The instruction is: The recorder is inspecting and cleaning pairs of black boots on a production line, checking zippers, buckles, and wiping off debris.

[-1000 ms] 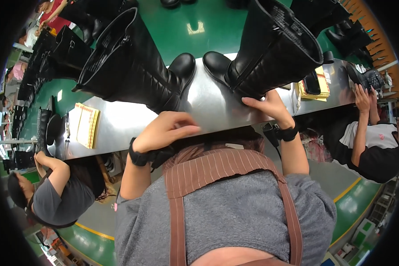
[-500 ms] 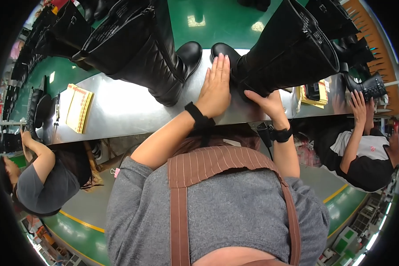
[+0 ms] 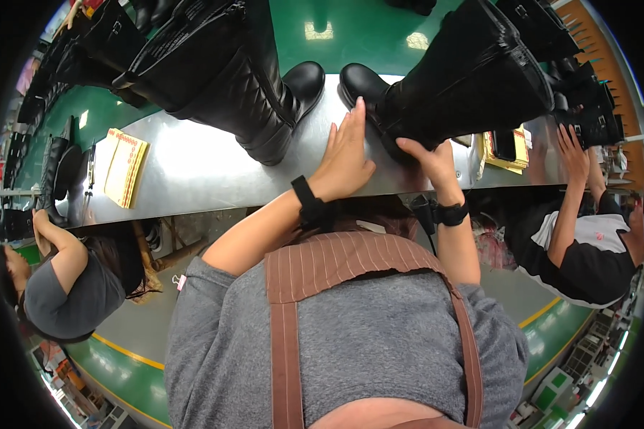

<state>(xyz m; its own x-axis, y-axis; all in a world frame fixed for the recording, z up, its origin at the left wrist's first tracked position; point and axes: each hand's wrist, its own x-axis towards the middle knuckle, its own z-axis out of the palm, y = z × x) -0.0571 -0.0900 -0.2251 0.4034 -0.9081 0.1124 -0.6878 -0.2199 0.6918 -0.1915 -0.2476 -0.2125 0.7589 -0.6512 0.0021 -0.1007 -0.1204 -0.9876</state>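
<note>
A tall black boot [image 3: 451, 93] stands on the metal bench right of the middle, its round toe turned inward. My right hand [image 3: 434, 170] grips it low at the heel and ankle; the thumb shows, while the other fingers are partly hidden behind the boot. Beside its foot is my left hand [image 3: 343, 161], open, with long straight fingers spread and one fingertip at or very near the side of the toe. To the left stands a second tall black boot [image 3: 243, 100] with a quilted ankle, touched by neither hand.
The metal bench [image 3: 200, 154] bears a stack of yellow printed slips [image 3: 127, 168] at left and another yellow stack [image 3: 511, 161] with a dark phone-like object at right. More black boots [image 3: 583, 86] line both sides. Co-workers sit at left [image 3: 75, 286] and right [image 3: 572, 243].
My left hand has drawn back from the toe and its fingers have spread apart. The right-hand boot's shaft has shifted slightly to the right, with my right hand still at its heel.
</note>
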